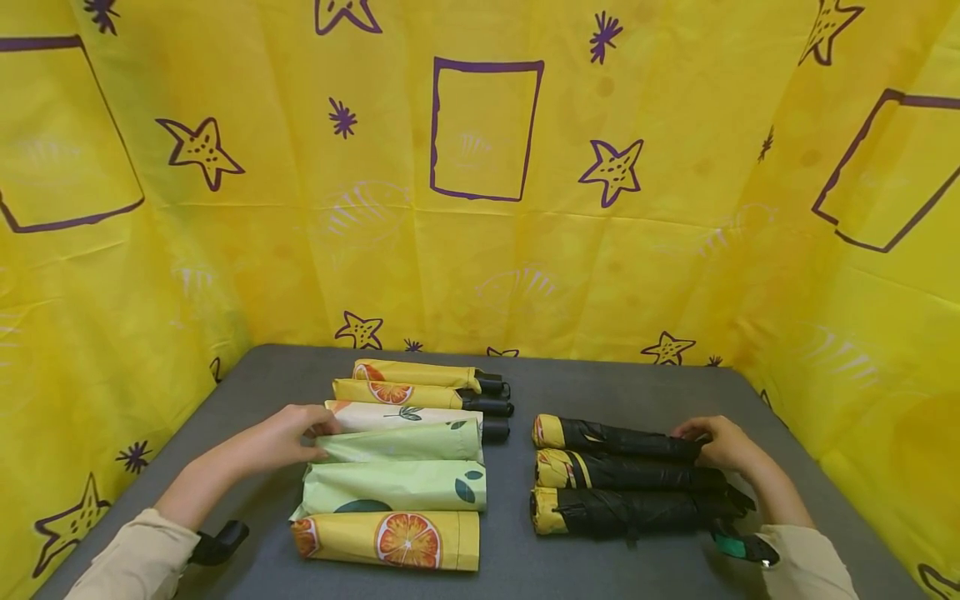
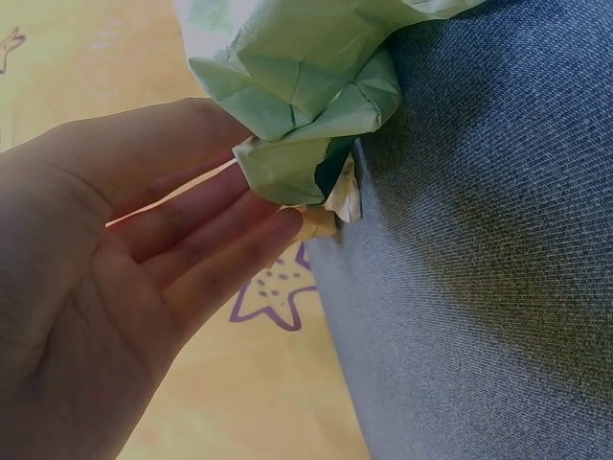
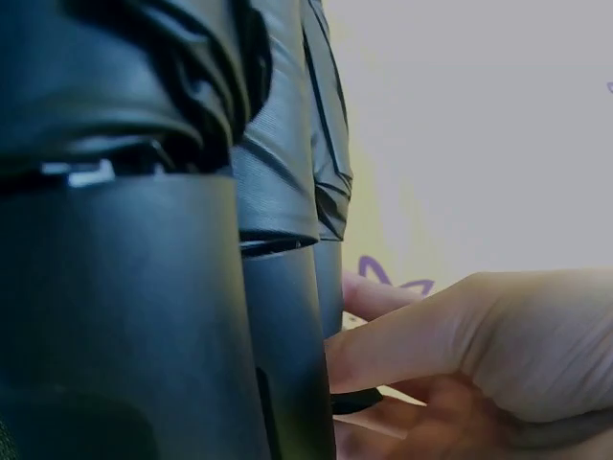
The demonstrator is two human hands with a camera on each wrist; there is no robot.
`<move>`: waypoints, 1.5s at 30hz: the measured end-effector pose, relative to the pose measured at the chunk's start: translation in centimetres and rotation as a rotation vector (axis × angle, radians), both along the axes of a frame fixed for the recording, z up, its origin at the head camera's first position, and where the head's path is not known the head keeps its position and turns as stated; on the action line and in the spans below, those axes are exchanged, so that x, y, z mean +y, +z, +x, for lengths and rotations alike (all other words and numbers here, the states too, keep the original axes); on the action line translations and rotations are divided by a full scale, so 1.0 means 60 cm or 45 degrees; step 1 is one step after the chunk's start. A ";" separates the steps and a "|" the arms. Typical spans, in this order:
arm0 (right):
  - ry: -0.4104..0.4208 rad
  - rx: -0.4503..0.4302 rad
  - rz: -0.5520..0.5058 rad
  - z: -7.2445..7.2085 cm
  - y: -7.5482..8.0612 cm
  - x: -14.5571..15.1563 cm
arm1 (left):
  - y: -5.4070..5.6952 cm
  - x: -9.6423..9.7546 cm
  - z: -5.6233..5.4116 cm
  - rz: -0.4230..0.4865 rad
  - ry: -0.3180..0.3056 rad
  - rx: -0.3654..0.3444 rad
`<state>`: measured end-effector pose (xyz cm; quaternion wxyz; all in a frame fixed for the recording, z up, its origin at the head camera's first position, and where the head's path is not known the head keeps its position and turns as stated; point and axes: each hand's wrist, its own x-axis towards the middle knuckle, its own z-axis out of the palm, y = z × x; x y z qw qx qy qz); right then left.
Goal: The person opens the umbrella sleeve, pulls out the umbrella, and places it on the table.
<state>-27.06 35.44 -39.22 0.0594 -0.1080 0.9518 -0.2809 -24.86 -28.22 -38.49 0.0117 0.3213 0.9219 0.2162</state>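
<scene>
Several folded umbrellas lie in a column on the left of the grey table. My left hand [image 1: 288, 433] is at the left end of the upper green umbrella [image 1: 405, 442], its end [image 2: 283, 172] between thumb and fingers. In the left wrist view the nearer green umbrella [image 2: 287, 67] hides the thumb tip. To the right lie three black umbrellas with yellow ends. My right hand [image 1: 723, 446] pinches the farthest black umbrella [image 1: 630, 437] at its handle end; in the right wrist view the thumb [image 3: 393, 355] rests against the dark handle.
Beyond the green umbrellas lie a white one [image 1: 420, 418] and two yellow ones with black handles. An orange-print yellow umbrella [image 1: 386, 540] is nearest. Two more black umbrellas, the middle [image 1: 645, 473] and the nearest [image 1: 637, 510], lie before my right hand. A yellow curtain [image 1: 480, 275] surrounds the table.
</scene>
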 end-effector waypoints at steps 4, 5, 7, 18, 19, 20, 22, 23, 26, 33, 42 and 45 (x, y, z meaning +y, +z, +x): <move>0.008 -0.029 -0.003 0.000 0.001 0.002 | 0.000 0.001 0.000 -0.005 0.000 -0.002; 0.005 -0.035 -0.001 0.000 0.001 0.002 | 0.000 0.001 0.000 -0.004 0.001 -0.003; 0.002 -0.042 0.004 -0.001 0.001 0.002 | 0.001 0.002 0.000 0.001 0.000 -0.009; 0.055 -0.121 -0.050 0.003 0.006 -0.005 | 0.007 0.005 -0.002 -0.006 0.025 -0.025; 0.060 -0.109 -0.040 0.003 0.006 -0.007 | 0.007 0.005 -0.002 0.000 0.023 -0.028; 0.065 -0.091 -0.027 0.004 0.006 -0.009 | 0.008 0.005 -0.003 0.008 0.024 -0.031; 0.073 -0.043 -0.003 0.005 0.006 -0.014 | 0.010 0.004 -0.004 0.026 0.033 -0.044; 0.073 -0.013 0.004 0.005 0.006 -0.017 | 0.011 0.004 -0.005 0.033 0.038 -0.042; 0.047 0.076 0.017 0.004 0.005 -0.031 | 0.016 0.003 -0.008 0.046 0.076 -0.026; -0.086 0.232 -0.040 -0.009 0.002 -0.087 | 0.024 0.002 -0.022 0.040 0.138 0.047; -0.083 0.216 -0.192 -0.030 0.000 -0.175 | 0.024 0.008 -0.047 -0.041 0.141 0.131; -0.048 0.198 -0.254 -0.035 -0.004 -0.200 | 0.022 0.009 -0.055 -0.050 0.139 0.121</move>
